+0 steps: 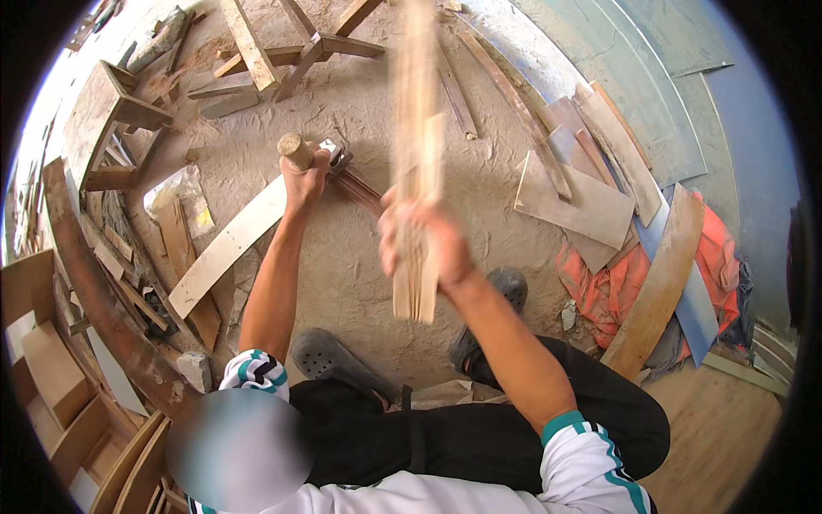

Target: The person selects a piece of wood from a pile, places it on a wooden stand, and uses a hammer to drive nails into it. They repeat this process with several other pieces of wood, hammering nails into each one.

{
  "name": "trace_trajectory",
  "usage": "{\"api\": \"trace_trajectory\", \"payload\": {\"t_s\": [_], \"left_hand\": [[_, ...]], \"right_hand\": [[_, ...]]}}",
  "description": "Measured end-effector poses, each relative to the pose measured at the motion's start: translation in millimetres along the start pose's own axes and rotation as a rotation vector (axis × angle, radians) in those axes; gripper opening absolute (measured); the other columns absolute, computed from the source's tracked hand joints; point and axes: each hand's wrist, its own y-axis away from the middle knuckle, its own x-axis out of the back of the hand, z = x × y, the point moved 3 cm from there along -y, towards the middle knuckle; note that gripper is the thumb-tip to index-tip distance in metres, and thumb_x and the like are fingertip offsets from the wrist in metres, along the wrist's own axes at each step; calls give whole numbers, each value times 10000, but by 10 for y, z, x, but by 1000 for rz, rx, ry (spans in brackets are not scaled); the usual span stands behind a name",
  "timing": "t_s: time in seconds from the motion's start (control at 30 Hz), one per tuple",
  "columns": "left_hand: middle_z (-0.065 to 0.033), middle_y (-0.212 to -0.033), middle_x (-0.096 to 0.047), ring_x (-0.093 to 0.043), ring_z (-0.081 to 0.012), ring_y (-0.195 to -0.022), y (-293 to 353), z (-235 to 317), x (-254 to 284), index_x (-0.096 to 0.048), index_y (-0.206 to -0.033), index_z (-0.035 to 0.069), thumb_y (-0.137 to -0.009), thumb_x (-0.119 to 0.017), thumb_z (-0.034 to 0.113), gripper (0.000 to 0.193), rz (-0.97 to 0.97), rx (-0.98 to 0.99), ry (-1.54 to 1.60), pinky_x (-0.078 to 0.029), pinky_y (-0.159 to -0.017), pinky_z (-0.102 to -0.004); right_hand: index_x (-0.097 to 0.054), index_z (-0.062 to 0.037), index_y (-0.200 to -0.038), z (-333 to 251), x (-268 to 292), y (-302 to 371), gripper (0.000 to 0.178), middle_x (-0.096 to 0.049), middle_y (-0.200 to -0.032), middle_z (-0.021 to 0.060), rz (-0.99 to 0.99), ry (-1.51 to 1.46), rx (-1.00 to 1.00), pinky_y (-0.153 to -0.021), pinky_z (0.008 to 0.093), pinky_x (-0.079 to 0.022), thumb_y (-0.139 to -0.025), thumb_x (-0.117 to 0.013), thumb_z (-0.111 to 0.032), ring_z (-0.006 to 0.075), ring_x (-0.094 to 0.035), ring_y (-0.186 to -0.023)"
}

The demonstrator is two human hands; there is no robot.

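Gripping a hammer by its wooden handle, left hand grip closed, head near the dusty floor. Right hand grip clamped round blurred upright wooden strips.

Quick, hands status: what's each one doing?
Left hand: closed on hammer handle.
Right hand: closed on wooden strips, blurred.

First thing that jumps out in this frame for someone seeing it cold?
The motion-blurred bundle of thin wooden strips, held upright at centre frame in the right hand. Just left of it, the left hand grips a wooden-handled hammer with its head down on the dusty floor. On the right, an orange cloth stands out under the loose boards.
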Motion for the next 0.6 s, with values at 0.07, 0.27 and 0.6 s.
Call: {"api": "trace_trajectory", "payload": {"t_s": [0.07,0.27,0.6], "left_hand": [[58,-605,-470,-433,-61,-549,18,-29,19,-513,-657,71,-841,-619,133,221,46,40,-3,-336,-485,-267],[25,-627,-531,-562,-95,-591,5,-71,-8,-599,-783,33,-857,-604,58,78,175,76,242,-448,-528,-252],[52,-570,-355,-329,-90,-496,-129,-461,626,-419,-642,148,-877,-543,145,266,396,-137,693,-305,-462,-264]], "right_hand": [[-450,-9,-1191,-208,55,-65,434,-579,-813,101,173,-188,210,-525,369,-539,-917,-513,-340,200,-610,-590],[-481,39,-1169,263,-301,67,386,-583,-775,124,-116,147,-185,-512,343,-534,-896,-589,-211,201,-604,-564],[-507,-1,-1100,703,-580,115,364,-585,-797,84,-211,294,-241,-496,319,-518,-872,-686,-221,170,-603,-577]]}}
